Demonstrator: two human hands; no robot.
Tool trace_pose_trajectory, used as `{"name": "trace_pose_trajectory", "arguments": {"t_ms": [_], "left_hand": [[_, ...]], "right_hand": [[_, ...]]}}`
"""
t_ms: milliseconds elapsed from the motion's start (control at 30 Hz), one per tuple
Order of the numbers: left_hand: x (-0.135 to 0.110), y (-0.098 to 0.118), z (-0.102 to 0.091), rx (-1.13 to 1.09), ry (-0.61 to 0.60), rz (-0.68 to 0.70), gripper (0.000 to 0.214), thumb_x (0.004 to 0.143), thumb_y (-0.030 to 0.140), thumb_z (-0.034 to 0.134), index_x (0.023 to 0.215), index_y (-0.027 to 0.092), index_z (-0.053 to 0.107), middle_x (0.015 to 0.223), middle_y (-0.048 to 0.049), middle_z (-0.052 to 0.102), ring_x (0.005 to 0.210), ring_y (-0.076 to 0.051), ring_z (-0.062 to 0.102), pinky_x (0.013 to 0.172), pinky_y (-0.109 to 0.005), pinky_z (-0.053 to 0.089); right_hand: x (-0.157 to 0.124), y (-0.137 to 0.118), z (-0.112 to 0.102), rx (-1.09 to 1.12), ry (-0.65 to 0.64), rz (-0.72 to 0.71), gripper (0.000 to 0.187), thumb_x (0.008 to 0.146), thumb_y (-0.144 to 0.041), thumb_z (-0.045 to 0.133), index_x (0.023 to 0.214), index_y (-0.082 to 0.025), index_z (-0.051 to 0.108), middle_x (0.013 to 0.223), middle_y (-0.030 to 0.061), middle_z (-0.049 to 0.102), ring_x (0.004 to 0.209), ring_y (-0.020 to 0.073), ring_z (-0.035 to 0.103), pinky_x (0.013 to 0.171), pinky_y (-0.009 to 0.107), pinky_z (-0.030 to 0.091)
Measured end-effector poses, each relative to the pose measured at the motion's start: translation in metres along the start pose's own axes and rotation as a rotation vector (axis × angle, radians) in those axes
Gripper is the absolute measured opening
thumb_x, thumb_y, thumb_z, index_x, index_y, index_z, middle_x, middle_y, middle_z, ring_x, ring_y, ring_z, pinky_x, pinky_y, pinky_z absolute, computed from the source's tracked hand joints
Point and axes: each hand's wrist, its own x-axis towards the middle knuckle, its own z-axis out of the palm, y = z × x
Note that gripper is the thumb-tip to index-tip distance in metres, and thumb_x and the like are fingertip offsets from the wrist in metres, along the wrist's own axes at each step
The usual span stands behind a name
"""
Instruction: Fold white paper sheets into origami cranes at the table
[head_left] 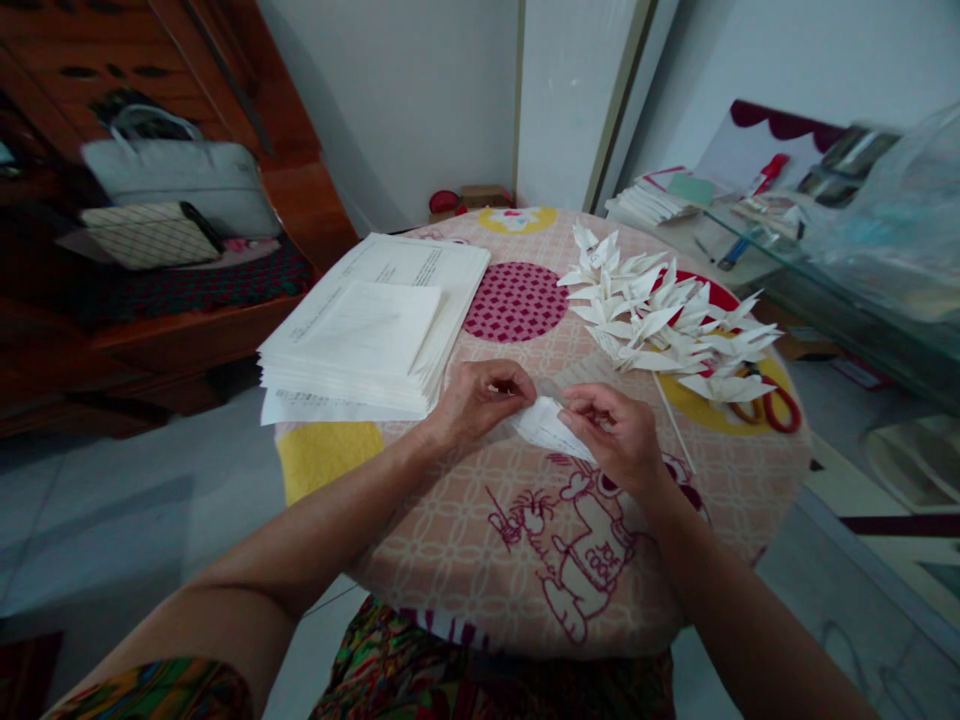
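Observation:
Between my two hands is a small folded piece of white paper with faint print on it, held just over the patterned tablecloth. My left hand pinches its upper left side between thumb and fingers. On the right side, my right hand grips the paper with thumb and fingertips. Folded white paper cranes lie in a heap beyond my right hand. Left of my hands, a thick stack of printed sheets carries a smaller square of paper on top.
Red-handled scissors lie partly under the cranes at the table's right edge. A thin white stick rests near my right hand. A glass shelf with a plastic bag stands at right. A wooden bench holding bags is at left.

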Motion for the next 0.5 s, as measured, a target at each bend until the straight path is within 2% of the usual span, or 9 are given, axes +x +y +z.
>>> {"name": "trace_pose_trajectory", "arguments": {"t_ms": [67, 133, 200, 267, 367, 500], "left_hand": [[0.004, -0.01, 0.0, -0.064, -0.011, -0.113, 0.004, 0.075, 0.016, 0.07, 0.077, 0.012, 0.068, 0.066, 0.0001, 0.064, 0.058, -0.009, 0.056, 0.054, -0.02, 0.041], [0.007, -0.02, 0.001, -0.107, -0.009, -0.196, 0.009, 0.072, 0.02, 0.071, 0.075, 0.012, 0.068, 0.064, 0.0004, 0.063, 0.056, -0.009, 0.055, 0.052, -0.02, 0.041], [0.009, -0.028, 0.002, -0.076, 0.004, -0.246, 0.011, 0.07, 0.021, 0.071, 0.075, 0.012, 0.068, 0.065, -0.0003, 0.065, 0.058, -0.01, 0.056, 0.053, -0.02, 0.042], [0.009, -0.032, 0.006, -0.005, 0.013, -0.272, 0.011, 0.069, 0.021, 0.07, 0.075, 0.012, 0.069, 0.067, -0.0007, 0.066, 0.06, -0.01, 0.058, 0.054, -0.02, 0.043], [0.007, -0.035, 0.011, 0.077, 0.012, -0.281, 0.009, 0.07, 0.019, 0.068, 0.076, 0.013, 0.07, 0.066, -0.0003, 0.066, 0.059, -0.01, 0.056, 0.054, -0.02, 0.041], [0.006, -0.034, 0.009, 0.13, -0.039, -0.223, 0.01, 0.072, 0.017, 0.065, 0.079, 0.013, 0.072, 0.069, -0.0006, 0.066, 0.062, -0.011, 0.057, 0.056, -0.022, 0.042]], "right_hand": [[0.002, 0.011, 0.001, 0.026, -0.05, 0.122, 0.019, 0.081, -0.025, 0.066, 0.099, -0.017, 0.069, 0.074, 0.0017, 0.072, 0.061, 0.0152, 0.065, 0.056, 0.025, 0.051], [0.004, 0.019, 0.003, -0.12, -0.108, 0.156, 0.015, 0.077, -0.017, 0.067, 0.092, -0.017, 0.07, 0.076, 0.0031, 0.072, 0.065, 0.0172, 0.065, 0.06, 0.028, 0.052], [0.004, 0.022, 0.005, -0.321, -0.131, 0.076, 0.013, 0.075, -0.011, 0.066, 0.085, -0.017, 0.071, 0.08, 0.0064, 0.071, 0.074, 0.021, 0.064, 0.068, 0.033, 0.052], [0.003, 0.02, 0.007, -0.441, -0.134, -0.064, 0.014, 0.078, -0.007, 0.062, 0.085, -0.016, 0.071, 0.084, 0.0098, 0.07, 0.083, 0.0246, 0.063, 0.076, 0.037, 0.051], [0.002, 0.015, 0.01, -0.458, -0.152, -0.223, 0.015, 0.087, -0.01, 0.057, 0.091, -0.017, 0.07, 0.09, 0.0119, 0.069, 0.09, 0.0262, 0.06, 0.081, 0.039, 0.05], [-0.001, 0.014, 0.013, -0.511, -0.271, -0.262, 0.007, 0.089, -0.015, 0.062, 0.089, -0.017, 0.068, 0.093, 0.0115, 0.067, 0.091, 0.0263, 0.057, 0.079, 0.038, 0.048]]}}
